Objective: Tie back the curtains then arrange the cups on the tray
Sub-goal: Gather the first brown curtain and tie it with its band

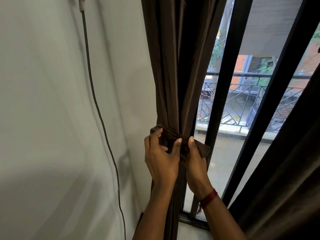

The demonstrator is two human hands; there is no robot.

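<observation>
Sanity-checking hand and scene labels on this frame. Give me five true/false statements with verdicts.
1. The left hand and right hand both grip the brown tieback wrapped around the gathered curtain. True.
2. The red thread bracelet sits on the left wrist. False: it is on the right wrist.
3. The grey cable hangs across the window glass. False: it runs down the white wall, left of the curtain.
4. A balcony railing shows through the glass to the right of the curtain. True.
5. A second dark curtain hangs at the right edge of the view. True.
</observation>
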